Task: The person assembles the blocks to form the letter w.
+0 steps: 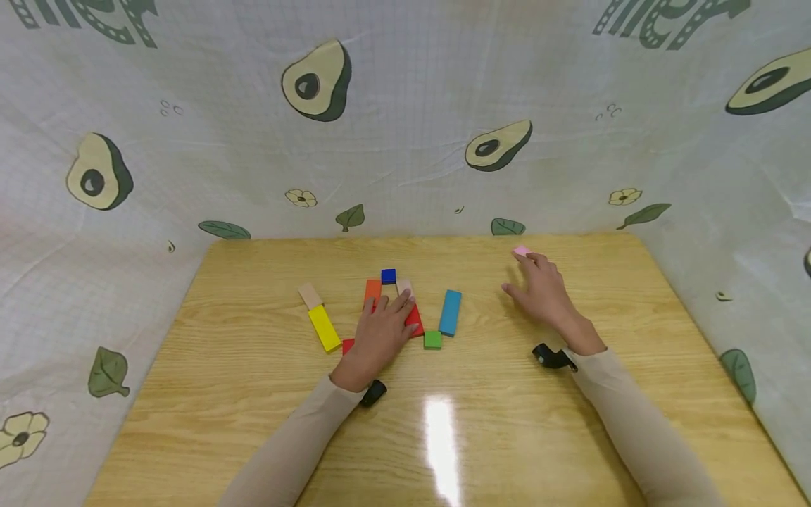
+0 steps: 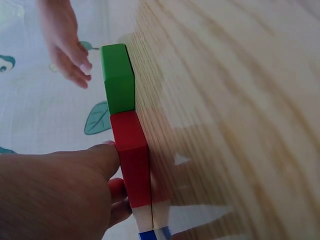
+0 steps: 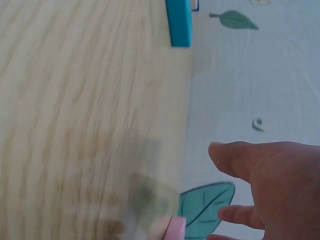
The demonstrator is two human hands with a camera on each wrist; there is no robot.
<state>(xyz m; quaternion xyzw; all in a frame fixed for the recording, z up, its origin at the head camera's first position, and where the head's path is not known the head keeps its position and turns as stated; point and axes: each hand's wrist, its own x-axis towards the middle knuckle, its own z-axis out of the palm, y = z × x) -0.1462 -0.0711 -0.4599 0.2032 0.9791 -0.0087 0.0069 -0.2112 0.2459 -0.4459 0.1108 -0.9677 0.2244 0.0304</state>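
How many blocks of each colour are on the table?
Red: 2
Tan: 2
Yellow: 1
Orange: 1
Dark blue: 1
Light blue: 1
Green: 1
Pink: 1
Total: 10 blocks, though the left hand may hide more.

Backdrop cloth (image 1: 405, 141): partial green lettering at top left corner (image 1: 89, 17) and top right corner (image 1: 665, 17), cut off, seemingly "mer". Nothing else legible.
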